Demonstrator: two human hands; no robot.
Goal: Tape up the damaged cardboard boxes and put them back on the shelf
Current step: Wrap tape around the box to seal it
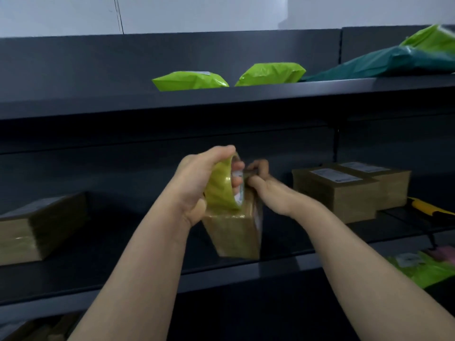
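Left hand (194, 185) round tape roll (219, 191) against box (234, 238); labels (333, 175) illegible.

Light is dim and cool, brightest on the pale wall (197, 13) far above the tape roll (219, 190) in my left grip (194, 185). Behind the roll the shelf (103, 244) sinks into deep shadow. A soft sheen lies on the roll and on the cardboard box (234, 235) just below it. Up and right of the roll, green bags (428, 36) smear with blur; shelf lines bend slightly.
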